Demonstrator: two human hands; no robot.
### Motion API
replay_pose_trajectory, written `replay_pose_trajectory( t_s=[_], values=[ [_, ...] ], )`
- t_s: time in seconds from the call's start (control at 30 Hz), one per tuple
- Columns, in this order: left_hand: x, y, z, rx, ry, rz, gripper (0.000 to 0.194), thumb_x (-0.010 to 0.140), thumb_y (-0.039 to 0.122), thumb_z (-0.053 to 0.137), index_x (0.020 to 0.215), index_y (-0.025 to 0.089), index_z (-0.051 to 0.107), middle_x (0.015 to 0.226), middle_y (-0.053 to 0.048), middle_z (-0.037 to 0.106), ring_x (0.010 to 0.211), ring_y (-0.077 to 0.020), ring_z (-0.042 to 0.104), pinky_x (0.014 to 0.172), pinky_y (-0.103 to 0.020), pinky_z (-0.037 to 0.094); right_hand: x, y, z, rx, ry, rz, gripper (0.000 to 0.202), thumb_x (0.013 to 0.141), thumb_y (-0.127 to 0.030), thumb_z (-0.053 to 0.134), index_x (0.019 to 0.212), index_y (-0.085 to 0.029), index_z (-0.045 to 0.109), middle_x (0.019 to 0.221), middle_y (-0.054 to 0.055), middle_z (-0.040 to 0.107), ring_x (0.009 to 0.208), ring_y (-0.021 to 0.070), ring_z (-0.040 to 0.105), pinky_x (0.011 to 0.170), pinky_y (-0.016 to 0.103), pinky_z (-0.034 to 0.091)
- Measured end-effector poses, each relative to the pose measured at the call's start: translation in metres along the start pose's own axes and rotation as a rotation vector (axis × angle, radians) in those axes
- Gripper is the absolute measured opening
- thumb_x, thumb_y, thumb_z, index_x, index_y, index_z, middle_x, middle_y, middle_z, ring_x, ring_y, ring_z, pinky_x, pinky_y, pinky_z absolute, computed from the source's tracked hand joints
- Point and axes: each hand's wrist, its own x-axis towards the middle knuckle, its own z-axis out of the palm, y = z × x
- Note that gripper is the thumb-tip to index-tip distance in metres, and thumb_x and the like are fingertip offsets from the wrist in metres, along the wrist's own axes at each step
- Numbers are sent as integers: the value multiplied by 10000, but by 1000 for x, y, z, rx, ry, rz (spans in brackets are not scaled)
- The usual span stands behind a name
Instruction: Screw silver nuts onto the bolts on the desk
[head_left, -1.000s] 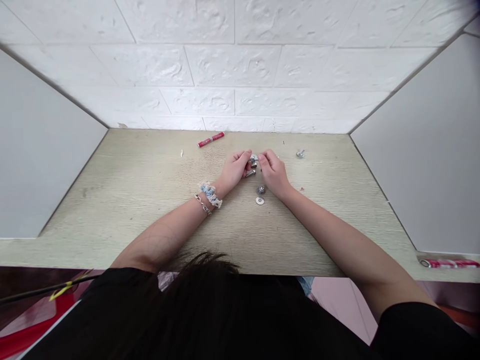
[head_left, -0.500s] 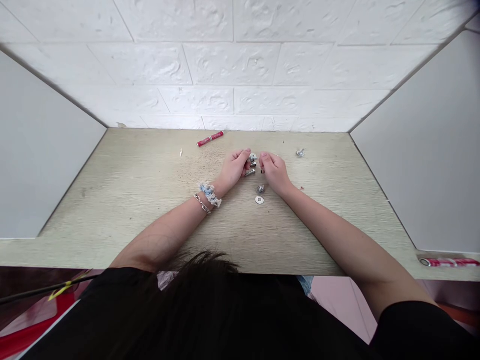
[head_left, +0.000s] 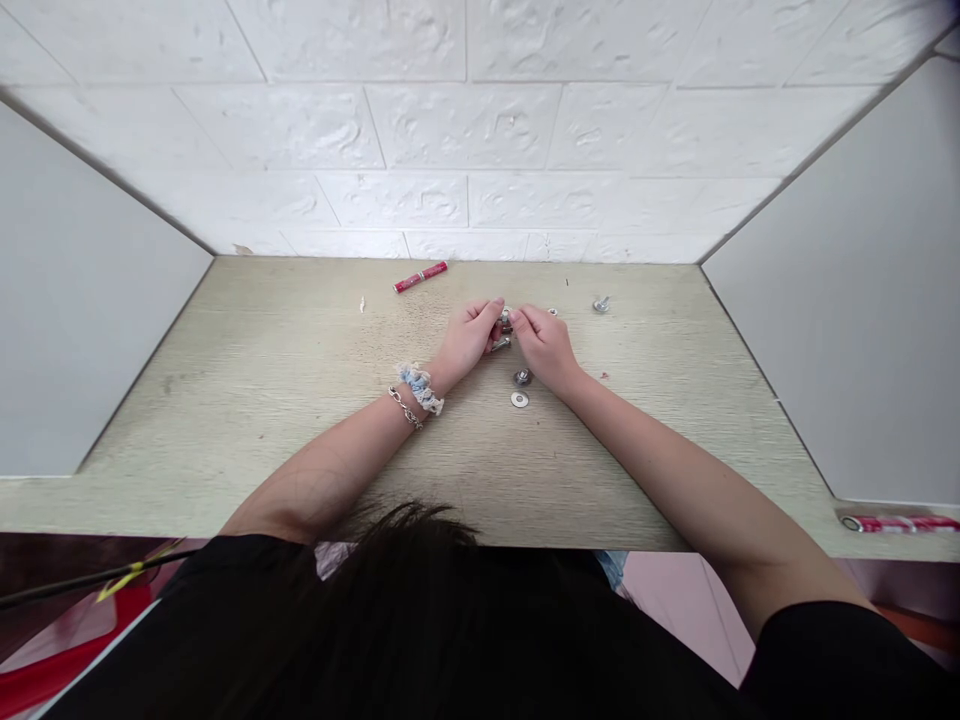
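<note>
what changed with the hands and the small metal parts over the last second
The right hand drew its fingertips apart from the left hand, then closed in again on the bolt held between them. The washer, the nut and the red pen stayed put.

One head-worn camera looks forward and down over the table (head_left: 262, 400), from close above.

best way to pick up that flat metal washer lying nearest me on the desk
The flat silver metal washer lies flat on the pale wooden desk, just nearer than the right hand. It is thin, so probably come from above and pinch across its outer rim with two fingertips, or tip one edge up first. The bolt-like piece beside it crowds the far side.
</note>
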Motion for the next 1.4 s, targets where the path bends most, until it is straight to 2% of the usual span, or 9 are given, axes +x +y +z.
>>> replay_pose_trajectory(
  t_s=[0.1, 0.23, 0.4, 0.5, 0.67, 0.9, 1.13, 1.27, 1.4],
  values=[
    [-1, 0, 0, 6, 3, -1, 487, 916, 424, 496, 519, 146, 449, 435, 35, 415, 393, -39, 354, 429, -198, 281, -1, 0, 0, 29, 32, 25, 424, 932, -494, 342, 685, -183, 491, 656, 21, 545, 658, 132, 507, 686, 278, 417],
    [-1, 1, 1, -1, 8, -1, 479, 929, 398, 477, 523, 147, 447, 445, 32, 419, 397, -41, 356, 431, -201, 281, -2, 2, 3, 63, 90, 32, 299, 872, -450, 456, 939, -177, 558, 814, 31, 602, 712, 132, 530, 697, 278, 436],
    [-1, 3, 1, 4, 12, -4, 475, 934, 375, 477, 519, 147, 440, 428, 35, 400, 397, -41, 345, 434, -207, 258, -2, 6, 6, 62, 20, -17, 256, 841, -354, 489, 999, -177, 583, 955, 55, 635, 767, 143, 555, 746, 296, 461],
    [-1, 3, 1, -3, 11, -7, 472, 933, 374, 478, 522, 145, 441, 444, 34, 414, 396, -39, 350, 438, -209, 267, -2, 5, 5, 45, 11, 0, 275, 866, -393, 465, 962, -168, 590, 895, 56, 635, 784, 152, 556, 739, 291, 453],
    [-1, 2, 1, 8, -3, 1, 462, 925, 368, 488, 523, 144, 445, 449, 34, 418, 398, -39, 357, 436, -204, 272, -2, 1, 1, 46, -6, 50, 398, 929, -486, 364, 730, -177, 516, 689, 22, 559, 673, 130, 505, 675, 270, 409],
    [-2, 3, 1, -8, -2, -7, 458, 926, 387, 488, 539, 146, 438, 433, 42, 399, 396, -36, 344, 430, -199, 257, -3, 3, 4, 68, 25, 28, 270, 822, -397, 535, 981, -179, 540, 751, 3, 586, 681, 128, 516, 681, 265, 413],
    [-2, 3, 1, 12, -7, -3, 450, 931, 339, 469, 526, 145, 440, 442, 36, 415, 394, -38, 353, 434, -201, 275, -2, -3, 0, 86, -11, 87, 400, 903, -512, 375, 724, -176, 498, 643, 5, 515, 617, 115, 466, 636, 262, 384],
    [-1, 3, 1, 9, 3, -8, 442, 929, 338, 470, 533, 144, 443, 447, 36, 418, 398, -36, 353, 438, -197, 278, -4, -1, 2, 72, 41, 88, 275, 859, -454, 475, 859, -182, 510, 631, -21, 496, 594, 109, 441, 611, 246, 369],
    [-1, 2, 0, 15, 9, -6, 446, 926, 338, 470, 525, 143, 440, 441, 37, 412, 397, -35, 353, 440, -197, 280, -3, 1, 3, 65, 15, 59, 246, 839, -390, 493, 947, -177, 551, 662, -12, 535, 614, 116, 464, 625, 249, 378]
  ],
)
